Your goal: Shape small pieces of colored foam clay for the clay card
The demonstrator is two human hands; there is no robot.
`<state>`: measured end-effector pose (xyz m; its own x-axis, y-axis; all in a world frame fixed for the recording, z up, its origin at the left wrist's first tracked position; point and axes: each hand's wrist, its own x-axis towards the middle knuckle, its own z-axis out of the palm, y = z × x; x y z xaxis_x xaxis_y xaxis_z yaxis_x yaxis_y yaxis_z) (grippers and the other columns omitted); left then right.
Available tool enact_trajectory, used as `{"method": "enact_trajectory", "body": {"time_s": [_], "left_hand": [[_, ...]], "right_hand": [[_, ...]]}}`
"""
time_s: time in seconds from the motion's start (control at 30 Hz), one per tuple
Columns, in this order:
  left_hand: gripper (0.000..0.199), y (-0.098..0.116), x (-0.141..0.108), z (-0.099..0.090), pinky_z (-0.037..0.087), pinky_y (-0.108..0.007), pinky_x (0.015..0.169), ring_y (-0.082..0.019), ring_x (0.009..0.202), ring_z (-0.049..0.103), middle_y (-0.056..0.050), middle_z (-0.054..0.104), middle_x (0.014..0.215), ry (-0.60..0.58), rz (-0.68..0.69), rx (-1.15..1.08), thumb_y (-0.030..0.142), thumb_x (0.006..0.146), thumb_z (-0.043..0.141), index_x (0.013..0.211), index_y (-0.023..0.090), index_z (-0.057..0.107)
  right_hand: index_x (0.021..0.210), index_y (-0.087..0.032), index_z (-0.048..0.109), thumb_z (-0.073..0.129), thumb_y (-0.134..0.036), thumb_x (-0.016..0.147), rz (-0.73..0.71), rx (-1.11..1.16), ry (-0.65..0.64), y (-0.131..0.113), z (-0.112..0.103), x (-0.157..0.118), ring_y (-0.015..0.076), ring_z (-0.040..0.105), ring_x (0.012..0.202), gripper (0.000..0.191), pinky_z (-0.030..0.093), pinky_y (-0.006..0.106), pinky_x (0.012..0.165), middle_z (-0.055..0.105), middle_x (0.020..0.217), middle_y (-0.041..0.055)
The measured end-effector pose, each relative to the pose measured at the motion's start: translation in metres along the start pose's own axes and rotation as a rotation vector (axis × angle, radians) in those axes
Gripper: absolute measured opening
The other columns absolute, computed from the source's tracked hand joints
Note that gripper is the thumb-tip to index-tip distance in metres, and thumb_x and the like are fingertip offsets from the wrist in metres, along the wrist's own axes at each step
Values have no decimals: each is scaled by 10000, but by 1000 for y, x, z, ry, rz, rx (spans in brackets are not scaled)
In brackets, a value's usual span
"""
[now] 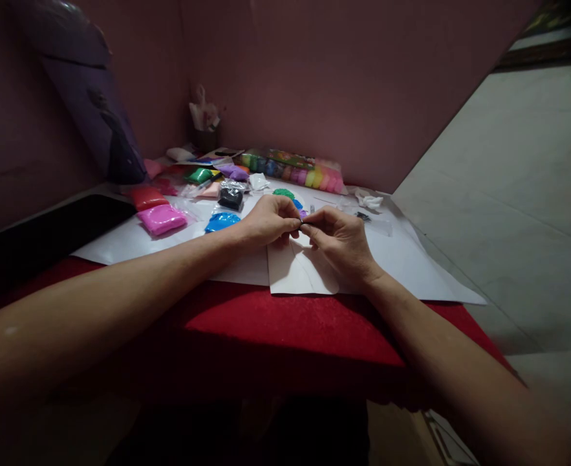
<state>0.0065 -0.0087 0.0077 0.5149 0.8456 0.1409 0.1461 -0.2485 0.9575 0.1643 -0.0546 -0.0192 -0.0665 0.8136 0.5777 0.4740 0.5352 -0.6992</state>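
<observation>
My left hand [271, 221] and my right hand [342, 243] meet over a white card [290, 281], fingertips almost touching. Both pinch a tiny dark piece [301, 224] that looks like black clay; the fingers cover most of it. Beyond the fingertips, textured green clay [284, 193] and some blue and purple clay show on the card, partly hidden by my hands. A packet of black clay [230, 197] and a packet of blue clay [222, 222] lie just left of my left hand.
Pink [163, 220] and red [147, 198] clay packets lie further left, near a dark flat object [96, 217]. A long bag of coloured clay [304, 173] rests along the wall. White paper [411, 272] covers the red cloth [266, 317]. A cup [205, 138] stands in the corner.
</observation>
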Motion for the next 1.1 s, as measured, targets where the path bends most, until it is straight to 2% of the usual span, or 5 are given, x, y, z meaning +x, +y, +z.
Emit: {"method": "enact_trajectory", "body": {"time_s": [0.33,0.5,0.67,0.87,1.1], "left_hand": [[164,3,-1,1,367,-196,406,-48,353,490,20,562,500,78,-23,2,-4,812,572,686,98,556],[176,4,-1,1,367,-198,408,-53,338,476,32,539,454,129,-31,-6,-6,802,580,666,102,553],[159,2,1,1,382,-195,423,-59,385,508,-9,610,541,182,-43,-43,-9,792,582,679,101,557],[145,3,-1,-1,390,-194,437,-55,396,510,-17,638,582,106,-54,-155,23,832,563,714,107,556],[95,2,-2,-1,400,-194,442,-64,412,527,11,598,533,-23,-35,-203,23,825,596,761,94,586]], "right_hand": [[841,-184,668,679,-227,802,-4,5,10,-2,0,0,159,648,722,59,523,284,612,712,804,34],[825,-178,668,684,-219,799,-21,-5,15,-2,-1,0,143,627,682,51,506,275,603,698,772,24],[803,-172,666,692,-218,785,-19,-3,31,-2,0,1,134,605,643,56,490,266,578,680,726,13],[814,-178,666,686,-196,782,-21,-28,38,2,-1,2,152,632,688,42,504,280,601,699,761,24],[840,-168,673,684,-233,802,1,-49,41,0,-3,2,125,608,586,76,506,280,563,707,743,26]]}}
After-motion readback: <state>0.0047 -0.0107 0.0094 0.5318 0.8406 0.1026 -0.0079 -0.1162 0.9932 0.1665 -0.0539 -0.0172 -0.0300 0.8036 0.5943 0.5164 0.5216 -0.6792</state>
